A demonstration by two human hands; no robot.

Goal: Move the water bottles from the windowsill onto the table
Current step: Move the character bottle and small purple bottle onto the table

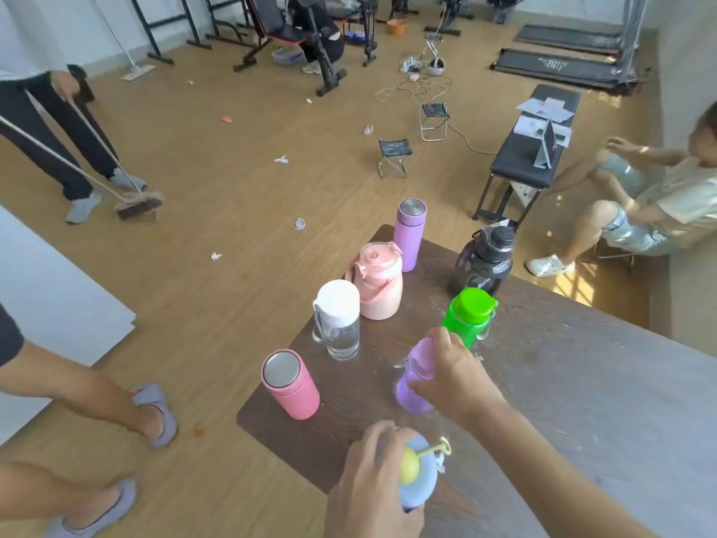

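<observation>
Gripping a pale blue bottle point(417, 477) near the bottom edge — left hand point(372, 487) wrapping its side, fingers curled, yellow ball-shaped knob showing on the lid, body mostly hidden behind the hand and lid. Hard to tell whether resting on the table point(582, 401) or hovering over its near edge. Closing around a lilac bottle point(417, 376) further in — right hand point(452, 376) clasping it from the right, covering half of it, base blurred against the tabletop.

Standing upright on the table, left to right: pink flask point(291, 384) with steel cap, clear bottle point(336, 320) with white lid, pink jug point(378, 281), purple flask point(410, 234), green bottle point(467, 316) just beyond the right hand's fingertips, dark jug point(485, 260).

Getting cut off by the left frame edge: bare legs in grey slippers point(155, 413). Sweeping beyond them, a broom point(137, 205), holder's upper body out of frame.
</observation>
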